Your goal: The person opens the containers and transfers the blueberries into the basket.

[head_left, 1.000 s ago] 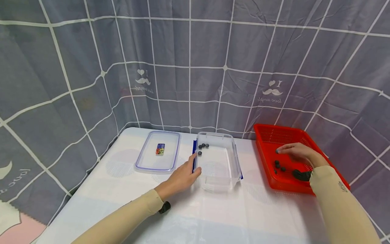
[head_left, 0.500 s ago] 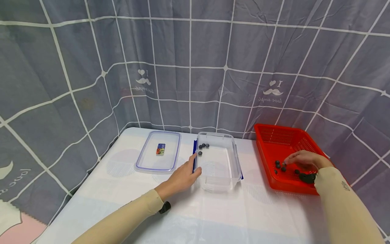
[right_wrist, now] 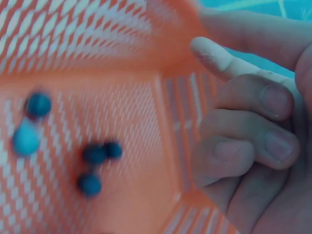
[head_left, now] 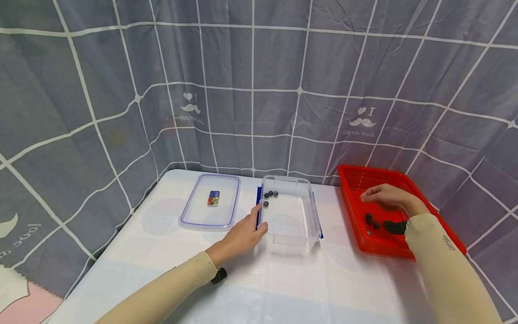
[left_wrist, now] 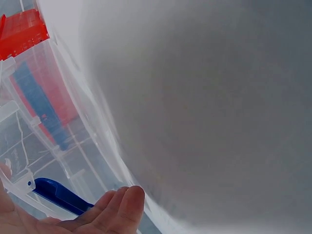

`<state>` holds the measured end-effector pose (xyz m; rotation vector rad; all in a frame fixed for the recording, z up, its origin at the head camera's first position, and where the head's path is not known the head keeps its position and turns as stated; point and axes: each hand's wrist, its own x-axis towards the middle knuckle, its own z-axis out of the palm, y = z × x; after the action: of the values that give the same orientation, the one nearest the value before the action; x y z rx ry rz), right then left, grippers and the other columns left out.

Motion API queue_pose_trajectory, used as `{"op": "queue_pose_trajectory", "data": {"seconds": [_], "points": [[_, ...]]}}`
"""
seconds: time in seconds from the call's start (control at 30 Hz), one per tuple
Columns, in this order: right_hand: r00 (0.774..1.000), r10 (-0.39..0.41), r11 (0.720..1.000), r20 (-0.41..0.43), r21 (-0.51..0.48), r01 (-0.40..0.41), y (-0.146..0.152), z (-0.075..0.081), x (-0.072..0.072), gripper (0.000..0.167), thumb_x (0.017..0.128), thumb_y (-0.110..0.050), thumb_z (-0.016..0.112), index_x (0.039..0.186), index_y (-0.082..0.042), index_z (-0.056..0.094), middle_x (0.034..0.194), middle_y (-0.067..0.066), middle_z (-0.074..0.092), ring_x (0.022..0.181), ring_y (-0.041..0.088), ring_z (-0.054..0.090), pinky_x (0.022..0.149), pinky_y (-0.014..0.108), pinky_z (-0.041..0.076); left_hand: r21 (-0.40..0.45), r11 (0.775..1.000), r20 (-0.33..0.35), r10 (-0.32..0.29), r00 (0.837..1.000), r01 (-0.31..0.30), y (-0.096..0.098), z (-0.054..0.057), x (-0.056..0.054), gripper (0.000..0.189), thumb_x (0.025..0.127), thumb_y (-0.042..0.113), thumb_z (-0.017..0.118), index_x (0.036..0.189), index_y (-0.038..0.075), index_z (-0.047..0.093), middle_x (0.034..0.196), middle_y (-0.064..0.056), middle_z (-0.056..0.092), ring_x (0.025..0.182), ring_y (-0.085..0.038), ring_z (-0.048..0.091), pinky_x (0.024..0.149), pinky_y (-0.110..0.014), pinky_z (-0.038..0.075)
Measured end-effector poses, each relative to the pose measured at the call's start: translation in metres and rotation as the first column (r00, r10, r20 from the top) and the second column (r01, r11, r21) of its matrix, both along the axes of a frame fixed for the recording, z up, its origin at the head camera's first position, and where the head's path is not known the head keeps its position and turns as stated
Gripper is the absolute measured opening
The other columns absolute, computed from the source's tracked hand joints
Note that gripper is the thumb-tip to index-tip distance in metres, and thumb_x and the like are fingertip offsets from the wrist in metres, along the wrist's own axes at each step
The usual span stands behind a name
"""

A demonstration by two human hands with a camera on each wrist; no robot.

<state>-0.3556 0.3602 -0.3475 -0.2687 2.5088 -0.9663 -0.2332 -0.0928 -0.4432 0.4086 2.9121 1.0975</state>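
Observation:
A clear plastic food container (head_left: 289, 216) with blue side latches stands mid-table, several blueberries (head_left: 270, 193) along its far left inside. My left hand (head_left: 238, 234) grips its left side, thumb at the rim and fingers along the outside by a lowered blue latch (left_wrist: 58, 195). Over the red basket (head_left: 360, 238) hovers my right hand (head_left: 386, 198). Three of its fingers (right_wrist: 229, 151) curl toward the palm while thumb and index point forward. The palm is hidden, so I cannot tell whether it holds a berry. Several blueberries (right_wrist: 90, 184) lie on the basket's bottom below.
The container's lid (head_left: 196, 211), clear with a blue seal and a colourful label (head_left: 213, 198), lies left of the container. A grey checked curtain (head_left: 275, 112) hangs behind and beside the white-covered table (head_left: 283, 292).
My right hand dipped to the blueberries in the basket, then rose and moved back left. The berry seen earlier at its fingertips is no longer visible. The left hand has kept its place.

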Motion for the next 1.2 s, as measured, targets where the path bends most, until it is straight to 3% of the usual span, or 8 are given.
{"op": "queue_pose_trajectory", "data": {"seconds": [0.2, 0.33, 0.47, 0.8, 1.2], "points": [[0.998, 0.012, 1.000, -0.065, -0.024, -0.014, -0.039, 0.012, -0.005, 0.050, 0.095, -0.034, 0.069, 0.132, -0.001, 0.062, 0.061, -0.006, 0.044, 0.052, 0.010, 0.036, 0.054, 0.025, 0.039, -0.006, 1.000, 0.006, 0.006, 1.000, -0.006, 0.000, -0.002, 0.000, 0.073, 0.102, 0.050, 0.039, 0.162, 0.013, 0.017, 0.153, -0.020, 0.046, 0.138, -0.035, 0.049, 0.111, -0.050, 0.041], [0.998, 0.001, 0.996, -0.060, -0.087, -0.006, -0.063, 0.016, -0.007, 0.047, 0.095, -0.032, 0.069, 0.131, -0.003, 0.062, 0.054, -0.003, 0.038, 0.046, 0.013, 0.032, 0.049, 0.027, 0.036, -0.008, 1.000, 0.003, -0.001, 1.000, 0.001, 0.000, -0.002, -0.001, 0.074, 0.102, 0.050, 0.039, 0.162, 0.013, 0.017, 0.154, -0.019, 0.046, 0.138, -0.034, 0.049, 0.110, -0.050, 0.042], [0.999, -0.002, 0.990, -0.046, -0.141, -0.004, -0.088, 0.017, -0.008, 0.043, 0.094, -0.031, 0.070, 0.128, -0.005, 0.062, 0.059, -0.002, 0.038, 0.047, 0.013, 0.030, 0.049, 0.026, 0.035, -0.013, 1.000, -0.002, 0.005, 1.000, -0.005, 0.000, -0.002, 0.000, 0.073, 0.102, 0.049, 0.039, 0.162, 0.012, 0.018, 0.154, -0.020, 0.046, 0.138, -0.035, 0.049, 0.110, -0.050, 0.042], [0.998, 0.055, 0.977, -0.024, -0.207, -0.059, -0.142, 0.002, -0.018, 0.043, 0.095, -0.030, 0.069, 0.131, -0.006, 0.063, 0.057, -0.003, 0.033, 0.051, 0.014, 0.030, 0.052, 0.025, 0.035, -0.011, 1.000, 0.007, 0.010, 1.000, -0.010, -0.001, -0.002, 0.000, 0.073, 0.103, 0.049, 0.039, 0.162, 0.013, 0.018, 0.154, -0.019, 0.046, 0.138, -0.035, 0.048, 0.110, -0.051, 0.042], [0.997, 0.061, 0.960, 0.043, -0.277, -0.047, -0.198, -0.011, -0.029, 0.037, 0.096, -0.025, 0.069, 0.130, -0.011, 0.064, 0.061, -0.002, 0.032, 0.055, 0.015, 0.029, 0.057, 0.028, 0.033, -0.007, 1.000, 0.023, 0.005, 1.000, -0.004, 0.000, 0.001, 0.000, 0.075, 0.102, 0.050, 0.039, 0.162, 0.013, 0.016, 0.155, -0.019, 0.044, 0.139, -0.034, 0.047, 0.111, -0.050, 0.041]]}}
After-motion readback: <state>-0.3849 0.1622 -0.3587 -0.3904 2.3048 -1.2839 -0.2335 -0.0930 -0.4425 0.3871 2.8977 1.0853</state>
